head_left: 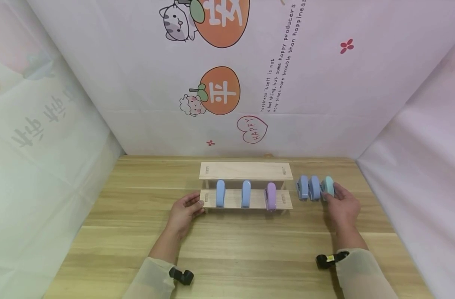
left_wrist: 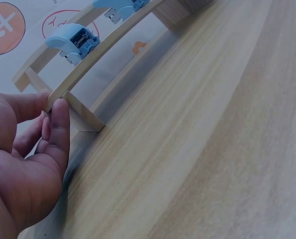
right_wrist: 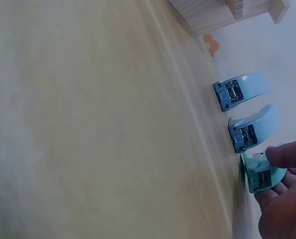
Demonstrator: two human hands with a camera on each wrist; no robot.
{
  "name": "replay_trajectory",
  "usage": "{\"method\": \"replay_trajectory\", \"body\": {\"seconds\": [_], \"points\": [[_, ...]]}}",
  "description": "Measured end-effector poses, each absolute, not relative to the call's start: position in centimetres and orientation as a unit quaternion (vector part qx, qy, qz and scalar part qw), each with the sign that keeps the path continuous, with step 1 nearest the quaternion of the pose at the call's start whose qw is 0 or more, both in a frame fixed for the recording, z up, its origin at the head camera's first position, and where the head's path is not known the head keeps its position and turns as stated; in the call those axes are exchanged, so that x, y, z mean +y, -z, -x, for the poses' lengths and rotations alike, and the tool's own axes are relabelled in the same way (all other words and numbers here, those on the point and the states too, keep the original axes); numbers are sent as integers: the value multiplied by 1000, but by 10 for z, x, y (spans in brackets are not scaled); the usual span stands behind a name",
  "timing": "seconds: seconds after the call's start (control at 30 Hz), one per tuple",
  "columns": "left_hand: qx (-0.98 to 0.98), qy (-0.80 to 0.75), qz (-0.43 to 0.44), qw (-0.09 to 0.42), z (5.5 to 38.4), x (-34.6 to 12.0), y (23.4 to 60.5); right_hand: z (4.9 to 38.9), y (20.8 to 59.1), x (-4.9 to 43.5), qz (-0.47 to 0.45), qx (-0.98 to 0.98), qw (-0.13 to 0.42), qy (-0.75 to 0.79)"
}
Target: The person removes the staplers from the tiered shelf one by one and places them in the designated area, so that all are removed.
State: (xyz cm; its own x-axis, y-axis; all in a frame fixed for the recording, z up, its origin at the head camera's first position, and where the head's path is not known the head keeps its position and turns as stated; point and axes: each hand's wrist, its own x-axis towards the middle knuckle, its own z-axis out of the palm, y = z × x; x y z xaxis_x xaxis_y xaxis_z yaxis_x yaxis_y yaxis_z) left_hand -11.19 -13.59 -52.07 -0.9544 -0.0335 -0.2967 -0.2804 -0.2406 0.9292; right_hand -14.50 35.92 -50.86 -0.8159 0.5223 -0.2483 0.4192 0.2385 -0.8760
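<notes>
A two-tier wooden stand point(head_left: 227, 200) carries two light-blue staplers point(head_left: 220, 193) point(head_left: 246, 194) and a purple stapler point(head_left: 271, 196) on its lower tier. My left hand point(head_left: 184, 211) pinches the left end of that tier between thumb and fingers, as the left wrist view also shows. To the right of the stand, two blue staplers point(head_left: 304, 188) point(right_wrist: 253, 128) sit side by side on the table. At the end of that row is a mint-green stapler point(right_wrist: 263, 173). My right hand point(head_left: 345, 205) grips it, thumb on one side and fingers on the other.
The upper tier point(head_left: 246, 170) of the stand is bare wood and rises behind the lower one. A wood-grain table point(head_left: 250, 253) lies beneath everything. White printed cloth point(head_left: 306, 83) hangs behind the table and along both sides.
</notes>
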Motion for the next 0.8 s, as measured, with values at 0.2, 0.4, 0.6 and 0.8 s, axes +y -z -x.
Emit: {"method": "replay_trajectory", "body": {"seconds": [0.2, 0.4, 0.6, 0.8], "points": [[608, -779, 131, 78, 112, -136, 522, 145, 514, 359, 301, -792, 53, -529], [610, -778, 130, 80, 112, -136, 522, 146, 515, 358, 299, -793, 58, -527], [607, -780, 126, 82, 113, -137, 522, 148, 516, 357, 301, -791, 62, -529], [605, -782, 125, 84, 113, -137, 524, 147, 514, 358, 304, -787, 60, -534]]}}
